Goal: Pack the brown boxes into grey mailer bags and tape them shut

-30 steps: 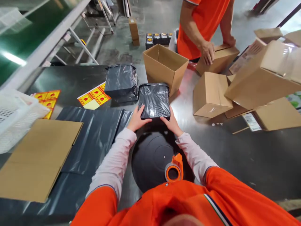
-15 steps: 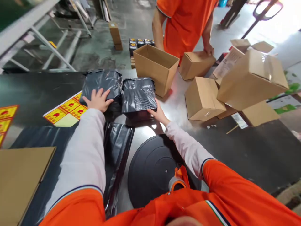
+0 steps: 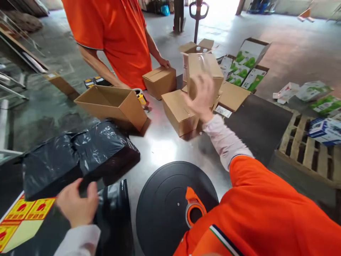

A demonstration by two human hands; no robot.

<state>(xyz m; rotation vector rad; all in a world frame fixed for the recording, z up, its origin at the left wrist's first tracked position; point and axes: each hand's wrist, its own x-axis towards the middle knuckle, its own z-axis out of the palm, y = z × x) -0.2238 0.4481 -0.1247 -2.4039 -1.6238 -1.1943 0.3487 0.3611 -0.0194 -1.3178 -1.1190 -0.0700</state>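
Two parcels wrapped in black plastic stand side by side at the left, a nearer-left parcel and a right-hand parcel. My left hand hovers just in front of them, empty, fingers apart and somewhat blurred. Below it lie folded black plastic bags and a sheet of yellow and red labels. My right hand is raised with fingers spread, in front of a tall closed carton in the stack; whether it touches the carton I cannot tell. A smaller closed carton stands just left of it.
A round black turntable bears an orange tape dispenser. Across the metal table, a co-worker has one hand on a carton beside an open carton. A wooden pallet lies at the right.
Both hands have let go of the black parcels. My right hand has moved up and right to the carton stack; my left has drawn back. The view has swung right.
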